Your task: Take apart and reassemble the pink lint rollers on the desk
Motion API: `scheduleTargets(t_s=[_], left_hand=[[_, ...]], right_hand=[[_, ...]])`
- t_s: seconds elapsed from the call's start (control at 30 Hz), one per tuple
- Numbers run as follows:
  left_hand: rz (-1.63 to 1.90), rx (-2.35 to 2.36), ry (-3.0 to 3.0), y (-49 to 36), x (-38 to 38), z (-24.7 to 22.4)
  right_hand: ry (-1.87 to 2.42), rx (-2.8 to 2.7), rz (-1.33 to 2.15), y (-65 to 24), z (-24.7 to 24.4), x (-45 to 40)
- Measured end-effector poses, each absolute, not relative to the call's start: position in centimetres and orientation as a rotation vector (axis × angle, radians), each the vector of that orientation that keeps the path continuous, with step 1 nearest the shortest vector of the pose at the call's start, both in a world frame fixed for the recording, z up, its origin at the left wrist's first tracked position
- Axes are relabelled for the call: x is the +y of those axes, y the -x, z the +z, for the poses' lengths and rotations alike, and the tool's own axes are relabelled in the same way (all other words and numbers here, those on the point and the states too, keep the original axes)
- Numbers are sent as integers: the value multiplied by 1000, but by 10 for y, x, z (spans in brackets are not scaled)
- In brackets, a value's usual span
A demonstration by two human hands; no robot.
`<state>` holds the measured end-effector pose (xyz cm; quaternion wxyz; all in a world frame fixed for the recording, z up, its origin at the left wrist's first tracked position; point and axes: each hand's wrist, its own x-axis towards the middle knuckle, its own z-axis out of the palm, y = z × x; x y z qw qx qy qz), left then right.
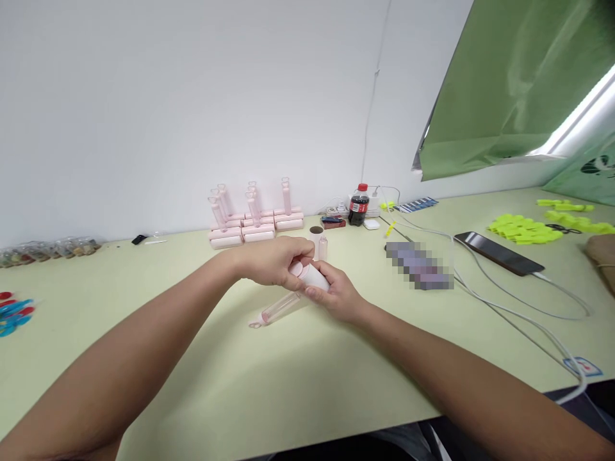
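A white roll with a pink end (314,278), which looks like the head of a lint roller, sits between my two hands above the table. My right hand (340,296) wraps around the roll from the right. At its pink end my left hand (278,261) is closed, thumb and fingers pinching the rim. A clear pink handle (282,307) with a loop at its tip slants down to the left below the hands; whether it joins the roll is hidden. Just behind stand a white tube with a dark opening (316,234) and a small clear pink piece (323,248).
Several pink lint rollers (257,234) with upright handles line the wall side. A cola bottle (358,206), a phone (500,253), a blurred-out object (419,265) and white cables (519,310) lie rightward. Yellow pieces (523,228) are far right; red and blue pieces (14,314) far left.
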<state>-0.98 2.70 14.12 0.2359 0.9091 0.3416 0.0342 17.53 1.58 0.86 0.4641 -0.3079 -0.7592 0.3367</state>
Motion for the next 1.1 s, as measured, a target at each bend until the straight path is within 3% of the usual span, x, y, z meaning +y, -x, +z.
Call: scheduleTargets(t_s=[0.37, 0.57, 0.73, 1.1], left_hand=[[165, 877, -2606, 10, 19, 141], [239, 857, -2667, 10, 17, 138], [563, 1025, -2628, 12, 4, 128], [1017, 910, -2628, 15, 4, 97]], right_hand=[[673, -1889, 430, -177, 13, 11], [726, -1778, 615, -176, 6, 10], [737, -1657, 802, -173, 0, 9], [765, -1422, 895, -162, -1, 9]])
